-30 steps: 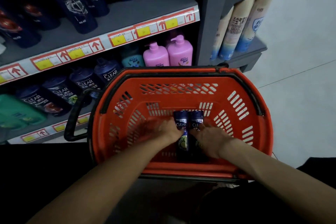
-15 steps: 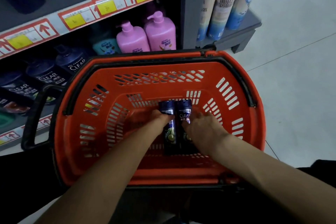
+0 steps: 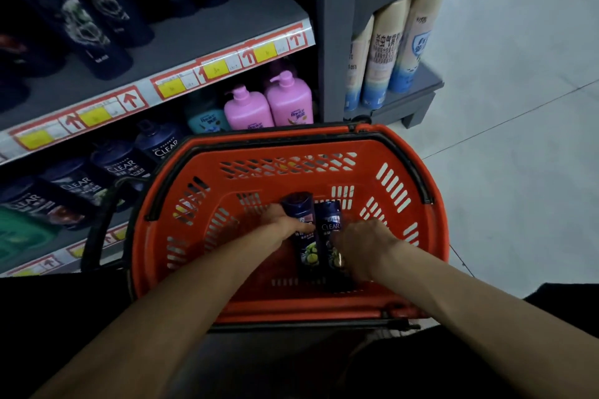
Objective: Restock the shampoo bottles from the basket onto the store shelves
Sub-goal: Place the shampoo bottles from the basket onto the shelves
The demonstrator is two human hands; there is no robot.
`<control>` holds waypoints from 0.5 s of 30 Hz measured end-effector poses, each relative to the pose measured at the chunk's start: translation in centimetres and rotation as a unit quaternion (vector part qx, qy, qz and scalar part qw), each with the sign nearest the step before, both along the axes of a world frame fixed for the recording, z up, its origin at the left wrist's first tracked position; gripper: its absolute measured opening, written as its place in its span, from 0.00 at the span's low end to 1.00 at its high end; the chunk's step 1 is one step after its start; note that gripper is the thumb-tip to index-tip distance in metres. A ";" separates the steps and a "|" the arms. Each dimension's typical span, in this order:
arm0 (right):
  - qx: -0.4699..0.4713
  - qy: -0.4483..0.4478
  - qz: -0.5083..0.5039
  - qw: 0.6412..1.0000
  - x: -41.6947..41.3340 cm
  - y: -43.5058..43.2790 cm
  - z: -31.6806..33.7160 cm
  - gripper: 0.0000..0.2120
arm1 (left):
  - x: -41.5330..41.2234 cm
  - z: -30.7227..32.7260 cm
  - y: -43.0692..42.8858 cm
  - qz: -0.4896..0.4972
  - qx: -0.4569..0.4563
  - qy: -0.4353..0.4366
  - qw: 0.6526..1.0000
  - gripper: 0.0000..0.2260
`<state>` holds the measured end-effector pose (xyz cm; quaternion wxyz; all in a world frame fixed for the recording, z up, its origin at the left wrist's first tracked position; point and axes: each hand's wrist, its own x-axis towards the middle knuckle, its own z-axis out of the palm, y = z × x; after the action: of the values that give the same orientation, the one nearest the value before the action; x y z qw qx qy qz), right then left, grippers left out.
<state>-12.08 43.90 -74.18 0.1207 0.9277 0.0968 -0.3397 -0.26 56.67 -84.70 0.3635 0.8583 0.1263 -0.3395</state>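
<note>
An orange basket (image 3: 402,172) with black handles sits in front of me. Two dark blue CLEAR shampoo bottles lie side by side inside it. My left hand (image 3: 285,223) grips the left bottle (image 3: 299,207), whose cap end is tilted up off the basket floor. My right hand (image 3: 363,246) is closed around the right bottle (image 3: 330,220), which lies lower. The store shelves (image 3: 181,39) stand to the left, with matching CLEAR bottles (image 3: 121,165) on the lower shelf.
Tall dark bottles (image 3: 97,26) fill the upper shelf. Two pink pump bottles (image 3: 269,104) and a teal one stand at the lower shelf's right end. Spray cans (image 3: 389,48) line a grey side rack. Pale tiled floor (image 3: 518,107) lies to the right.
The left bottle's cap end has lifted in my left hand. My right hand has closed more around the right bottle. The view has shifted up toward the shelves.
</note>
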 end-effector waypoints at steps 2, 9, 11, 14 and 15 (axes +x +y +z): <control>0.018 -0.002 -0.028 0.999 0.3 0.1 1.1 0.24 | 0.3 1.8 1.2 0.008 -0.009 -0.030 0.999 0.39; 0.068 -0.068 -0.076 0.992 1.5 1.5 5.4 0.22 | 1.0 10.0 5.5 -0.005 -0.094 -0.177 0.980 0.31; 0.080 -0.102 -0.088 0.988 1.7 1.8 6.9 0.20 | 1.1 12.8 6.7 -0.007 -0.135 -0.220 0.966 0.31; 0.109 -0.175 -0.112 0.972 2.1 2.3 8.9 0.25 | 0.8 16.8 8.2 0.000 -0.198 -0.273 0.941 0.29; 0.129 -0.193 -0.126 0.964 2.3 2.5 9.4 0.29 | 0.6 17.8 8.6 -0.001 -0.216 -0.287 0.933 0.28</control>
<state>-9.81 46.35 -64.74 -0.0270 0.9882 -0.0032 -0.1509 0.37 65.24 -66.89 0.5607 0.8199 -0.0611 -0.0982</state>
